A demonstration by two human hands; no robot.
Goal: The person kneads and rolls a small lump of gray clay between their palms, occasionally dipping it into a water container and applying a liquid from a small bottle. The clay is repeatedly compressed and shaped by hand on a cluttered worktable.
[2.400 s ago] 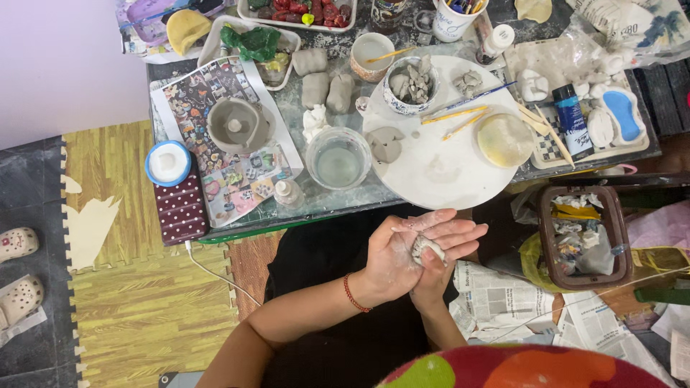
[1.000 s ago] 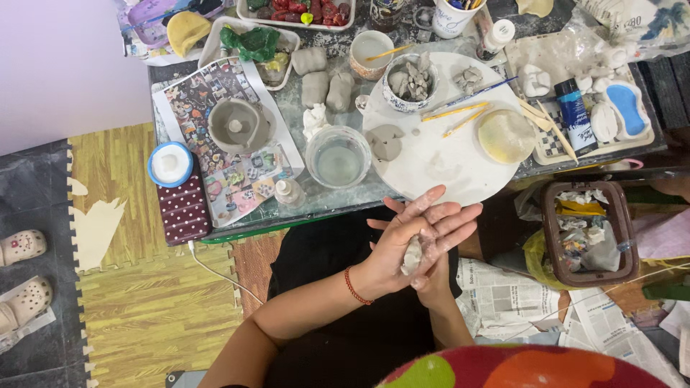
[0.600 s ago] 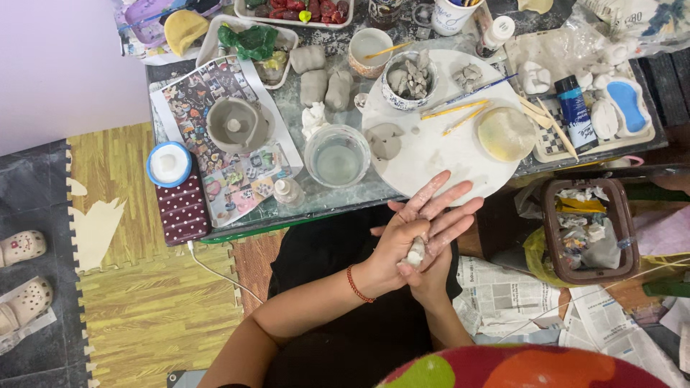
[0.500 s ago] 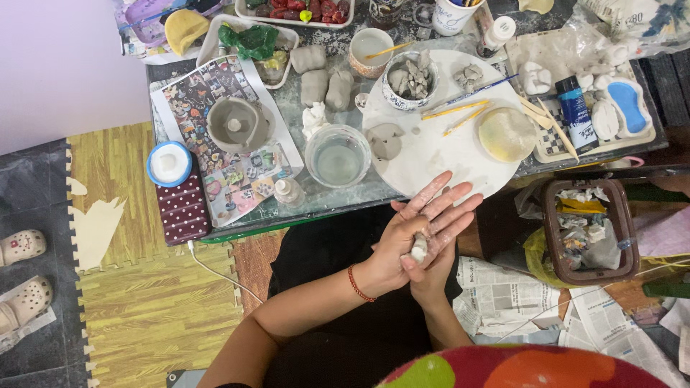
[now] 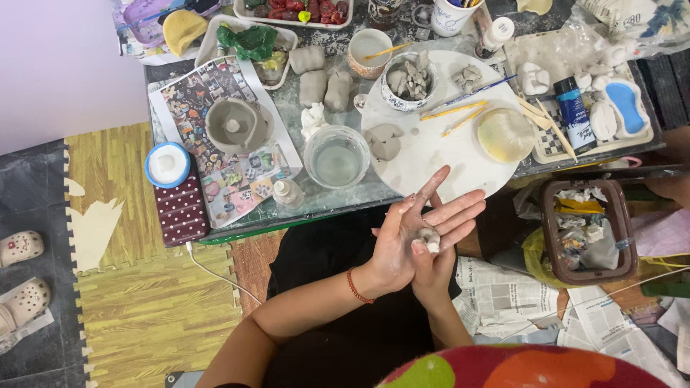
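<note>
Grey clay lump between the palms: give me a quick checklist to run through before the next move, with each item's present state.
1. Small grey clay lump seated in the hands: ok, pressed between left hand and right hand.
2. Lump over the lap, not the floor: ok.
3. Lump fully rounded: cannot tell, mostly hidden.
4. Clear glass water bowl upright, near the table edge: ok.
5. Bare spot on the round white work board: ok, near its front edge.
6. Hands free of clay: not ok, both smeared.
</note>
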